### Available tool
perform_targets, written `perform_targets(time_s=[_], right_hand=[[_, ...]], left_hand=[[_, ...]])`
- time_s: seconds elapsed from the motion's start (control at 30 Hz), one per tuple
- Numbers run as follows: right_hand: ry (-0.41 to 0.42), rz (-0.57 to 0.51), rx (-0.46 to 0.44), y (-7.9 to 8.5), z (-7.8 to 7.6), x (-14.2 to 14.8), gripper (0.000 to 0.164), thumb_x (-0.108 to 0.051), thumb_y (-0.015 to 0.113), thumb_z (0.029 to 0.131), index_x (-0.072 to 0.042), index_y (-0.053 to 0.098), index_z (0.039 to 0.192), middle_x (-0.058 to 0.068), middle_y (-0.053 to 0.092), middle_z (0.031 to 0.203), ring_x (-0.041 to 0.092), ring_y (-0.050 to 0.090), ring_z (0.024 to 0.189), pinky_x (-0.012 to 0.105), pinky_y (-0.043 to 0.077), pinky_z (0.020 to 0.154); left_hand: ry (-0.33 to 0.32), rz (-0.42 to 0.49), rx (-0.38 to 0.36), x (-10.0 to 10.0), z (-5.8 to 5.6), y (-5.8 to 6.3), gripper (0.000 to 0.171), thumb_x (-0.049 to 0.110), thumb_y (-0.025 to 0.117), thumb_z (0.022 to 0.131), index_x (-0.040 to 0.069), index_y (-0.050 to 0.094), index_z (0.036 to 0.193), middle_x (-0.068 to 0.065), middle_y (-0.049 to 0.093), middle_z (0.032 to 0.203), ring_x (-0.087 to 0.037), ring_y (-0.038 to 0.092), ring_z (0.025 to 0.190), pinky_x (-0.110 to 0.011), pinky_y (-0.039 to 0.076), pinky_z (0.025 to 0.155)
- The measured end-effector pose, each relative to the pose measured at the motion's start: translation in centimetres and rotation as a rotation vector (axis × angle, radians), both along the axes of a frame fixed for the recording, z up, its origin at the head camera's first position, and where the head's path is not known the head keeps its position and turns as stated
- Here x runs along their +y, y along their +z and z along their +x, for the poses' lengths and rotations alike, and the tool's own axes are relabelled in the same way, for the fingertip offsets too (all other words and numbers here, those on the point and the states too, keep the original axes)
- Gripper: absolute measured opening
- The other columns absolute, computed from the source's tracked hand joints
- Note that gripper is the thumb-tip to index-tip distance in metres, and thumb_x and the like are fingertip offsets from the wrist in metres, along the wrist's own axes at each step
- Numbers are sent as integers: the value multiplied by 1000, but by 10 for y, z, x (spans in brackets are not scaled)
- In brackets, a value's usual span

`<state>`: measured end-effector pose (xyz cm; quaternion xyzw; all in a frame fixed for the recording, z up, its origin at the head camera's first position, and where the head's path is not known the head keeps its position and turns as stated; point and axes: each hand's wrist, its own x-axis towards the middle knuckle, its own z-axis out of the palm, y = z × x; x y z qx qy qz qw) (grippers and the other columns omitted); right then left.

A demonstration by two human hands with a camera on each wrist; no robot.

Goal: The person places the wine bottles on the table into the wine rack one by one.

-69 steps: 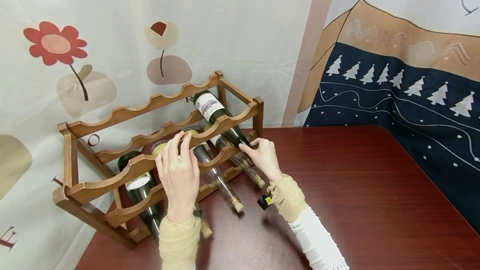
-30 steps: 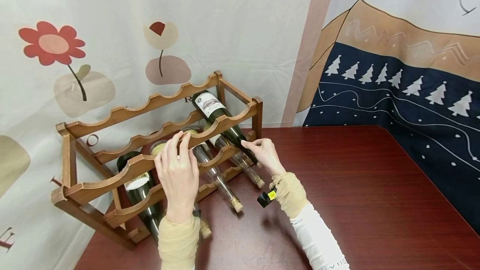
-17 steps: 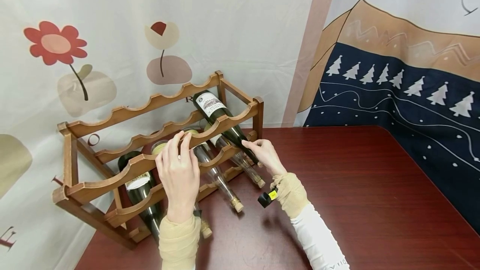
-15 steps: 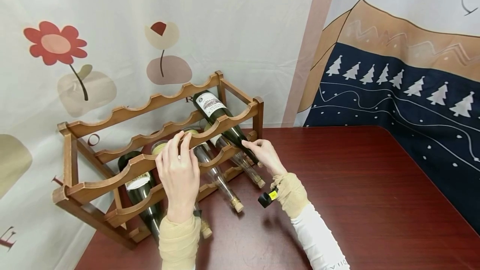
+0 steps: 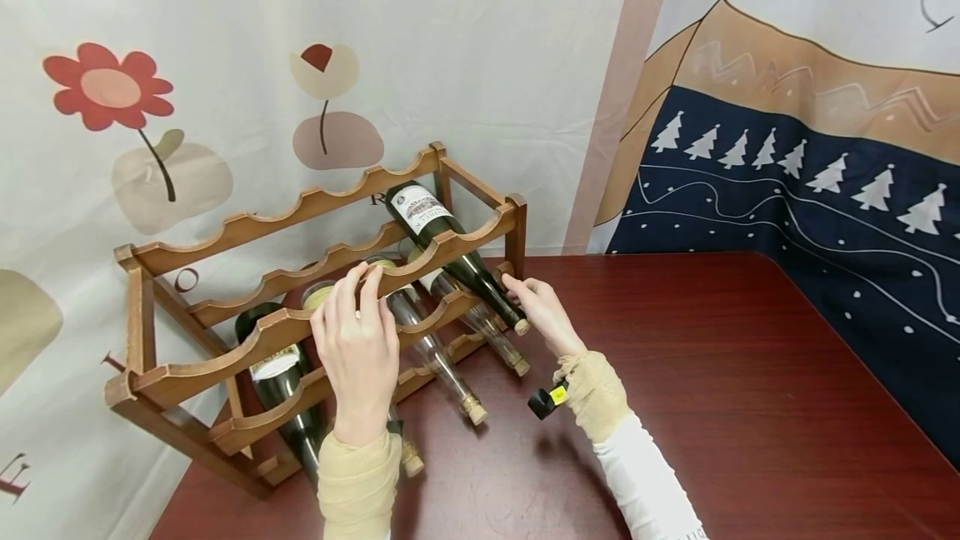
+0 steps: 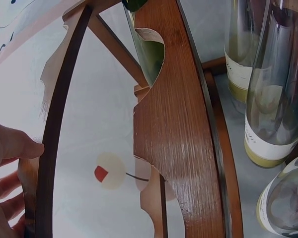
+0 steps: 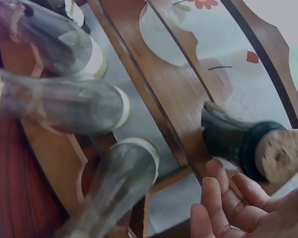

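Observation:
A dark green wine bottle (image 5: 480, 275) with a white label lies in the upper right slot of the wooden wine rack (image 5: 273, 340), neck and cork pointing toward me. Just right of that neck is my right hand (image 5: 546, 317), its fingers loosely bent and holding nothing. In the right wrist view the fingers (image 7: 213, 198) sit beside the bottle's cork (image 7: 280, 156), close to the neck; whether one touches is unclear. My left hand (image 5: 356, 348) grips the rack's upper front rail, its thumb (image 6: 25, 148) on one side and its fingers on the other.
Lower in the rack lie clear corked bottles (image 5: 435, 354) and, at the left, a dark green bottle (image 5: 288, 390). One clear bottle is partly hidden behind the left hand. The reddish-brown table (image 5: 712, 373) extends to the right; printed curtains hang behind.
The right hand earlier pinched the upper bottle's neck; it has now released it and moved slightly right, leaving the neck and cork uncovered. The left hand stays on the rail.

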<state>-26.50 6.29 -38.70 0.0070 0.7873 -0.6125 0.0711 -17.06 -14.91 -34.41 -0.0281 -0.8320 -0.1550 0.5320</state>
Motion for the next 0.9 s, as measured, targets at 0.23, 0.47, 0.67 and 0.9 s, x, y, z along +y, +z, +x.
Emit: perform_targets(time_s=[0.23,0.47,0.67,0.9], right_hand=[[-42,-5,77,-5,7,20,41,-41,54,93,0,58,93,10,68,81,8,60,69,28,53,72],[-89,212,224,-11,16,49,37,-47,55,92,-11,60,100,14,71,101,19,64,91,29,48,79],[-98,406,340,-13,23,76,46,-45,55,92,-8,56,120,14,61,123,33,51,120,48,41,100],[-124,651,466,-22,27,112,61,-42,57,91,-4,45,137,21,39,147,42,22,143,67,16,111]], left_hand=[[-5,18,12,1,-1,-1,38,-5,60,82,3,61,119,-15,59,125,-36,53,112,-49,39,90],[-63,-4,29,13,-5,-4,35,0,62,83,2,60,118,-18,57,131,-34,47,128,-51,34,108],[-159,-74,-17,42,-10,-10,37,13,62,85,3,58,120,-16,54,136,-33,44,133,-56,26,115],[-385,-189,-120,101,-11,-32,52,30,65,83,7,55,129,-16,51,140,-32,44,135,-49,37,110]])
